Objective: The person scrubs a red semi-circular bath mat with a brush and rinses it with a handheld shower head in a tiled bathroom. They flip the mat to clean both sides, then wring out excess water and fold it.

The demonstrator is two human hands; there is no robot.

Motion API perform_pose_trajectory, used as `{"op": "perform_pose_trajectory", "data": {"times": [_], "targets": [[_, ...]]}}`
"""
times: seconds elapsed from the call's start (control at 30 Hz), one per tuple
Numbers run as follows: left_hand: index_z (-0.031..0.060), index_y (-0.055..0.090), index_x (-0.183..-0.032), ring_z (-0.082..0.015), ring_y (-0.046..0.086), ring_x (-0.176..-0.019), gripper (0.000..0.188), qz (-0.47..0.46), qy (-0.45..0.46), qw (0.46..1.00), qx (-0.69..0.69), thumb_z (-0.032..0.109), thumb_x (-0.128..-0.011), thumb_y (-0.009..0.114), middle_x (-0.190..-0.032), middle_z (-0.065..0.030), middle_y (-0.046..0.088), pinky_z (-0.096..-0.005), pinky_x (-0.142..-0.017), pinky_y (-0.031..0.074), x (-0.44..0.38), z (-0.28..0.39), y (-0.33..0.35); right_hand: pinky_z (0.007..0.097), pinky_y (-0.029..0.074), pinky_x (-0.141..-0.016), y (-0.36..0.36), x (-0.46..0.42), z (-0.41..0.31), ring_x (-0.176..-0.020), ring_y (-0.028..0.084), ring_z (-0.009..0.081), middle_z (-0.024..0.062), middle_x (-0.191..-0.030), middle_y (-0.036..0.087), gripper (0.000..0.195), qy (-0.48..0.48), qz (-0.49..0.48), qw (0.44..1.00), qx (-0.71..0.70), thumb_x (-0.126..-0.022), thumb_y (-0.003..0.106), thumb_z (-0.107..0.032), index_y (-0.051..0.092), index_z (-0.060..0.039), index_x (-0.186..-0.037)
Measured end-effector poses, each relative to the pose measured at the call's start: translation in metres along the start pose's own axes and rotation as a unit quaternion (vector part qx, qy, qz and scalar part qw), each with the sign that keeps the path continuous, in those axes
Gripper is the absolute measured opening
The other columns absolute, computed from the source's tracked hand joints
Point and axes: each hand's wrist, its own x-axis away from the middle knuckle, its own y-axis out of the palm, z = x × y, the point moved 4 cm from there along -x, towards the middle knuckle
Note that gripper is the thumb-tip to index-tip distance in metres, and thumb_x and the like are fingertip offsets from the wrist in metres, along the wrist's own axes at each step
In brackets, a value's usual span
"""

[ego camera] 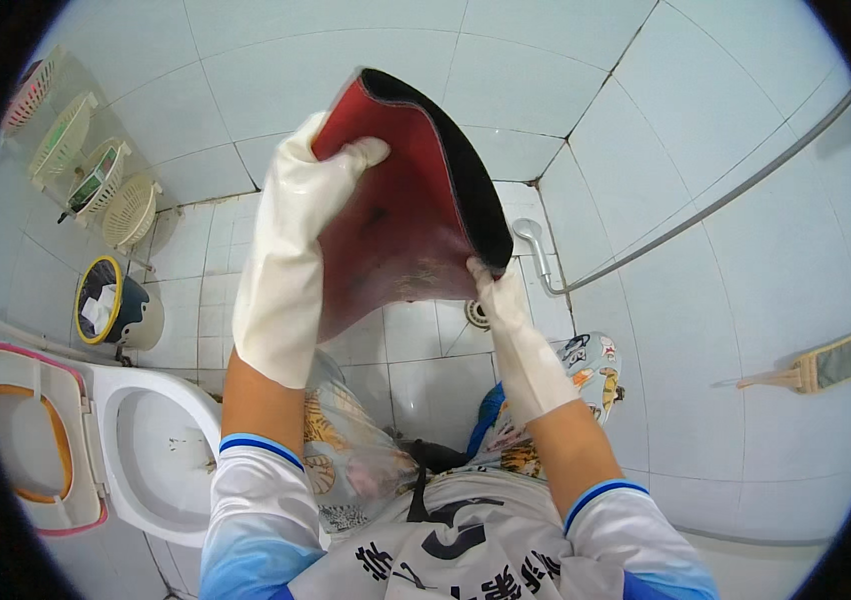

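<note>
A floor mat (395,217) with a red backing and a black face is held up before me, its far edge curled over. My left hand (320,172), in a long white rubber glove, grips the mat's left edge, the thumb lying on the red side. At the mat's lower right corner, my right hand (497,285), gloved the same way, pinches the edge. The fingers of my left hand are hidden behind the mat. Pale scuffs or debris mark the red backing near its lower edge.
A shower head (529,231) on a grey hose lies by the right wall, near a floor drain (476,313). To the left stand an open toilet (163,450) and a bin (142,319) with a yellow rim. Several plastic baskets (129,211) hang on the left wall; a strap-like scrubber (838,364) hangs right.
</note>
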Motion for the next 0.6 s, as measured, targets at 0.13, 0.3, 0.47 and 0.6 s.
{"op": "perform_pose_trajectory", "data": {"times": [0.13, 0.3, 0.47, 0.6], "targets": [[0.0015, 0.078, -0.115, -0.0136, 0.069, -0.086, 0.023, 0.1, 0.032, 0.989, 0.101, 0.009, -0.094, 0.077, -0.099, -0.005, 0.079, -0.0322, -0.081, 0.056, -0.008, -0.009, -0.046, 0.0408, 0.053, -0.095, -0.011, -0.013, -0.088, -0.107, 0.072, 0.0298, 0.0172, -0.116, 0.078, 0.041, -0.025, 0.002, 1.0, -0.009, -0.103, 0.069, -0.035, 0.073, -0.0036, -0.13], [-0.0012, 0.077, -0.115, -0.014, 0.069, -0.089, 0.024, 0.169, 0.057, 0.98, 0.085, 0.013, -0.095, 0.076, -0.103, -0.0049, 0.079, -0.032, -0.082, 0.056, -0.016, -0.025, -0.061, 0.0419, 0.052, -0.099, -0.017, -0.041, -0.103, -0.111, 0.069, 0.0302, 0.0185, -0.123, 0.074, 0.06, -0.01, -0.031, 0.999, 0.018, -0.106, 0.06, -0.054, 0.068, -0.0022, -0.134], [-0.001, 0.075, -0.119, -0.0164, 0.071, -0.093, 0.031, 0.173, 0.024, 0.981, 0.079, 0.017, -0.094, 0.081, -0.107, -0.0079, 0.079, -0.0332, -0.085, 0.057, -0.015, -0.032, -0.056, 0.0464, 0.051, -0.101, -0.013, -0.034, -0.101, -0.114, 0.068, 0.0367, 0.0245, -0.125, 0.073, 0.072, 0.04, 0.01, 0.998, 0.046, -0.103, 0.056, -0.065, 0.067, -0.0007, -0.135], [-0.0019, 0.075, -0.119, -0.0168, 0.07, -0.094, 0.029, 0.125, 0.031, 0.986, 0.103, 0.015, -0.096, 0.08, -0.107, -0.0081, 0.079, -0.0342, -0.087, 0.057, 0.0, -0.016, -0.023, 0.0456, 0.049, -0.105, -0.001, -0.031, -0.089, -0.115, 0.065, 0.0352, 0.024, -0.132, 0.068, 0.074, 0.155, 0.086, 0.983, -0.039, -0.101, 0.065, -0.061, 0.062, 0.0045, -0.135]]}}
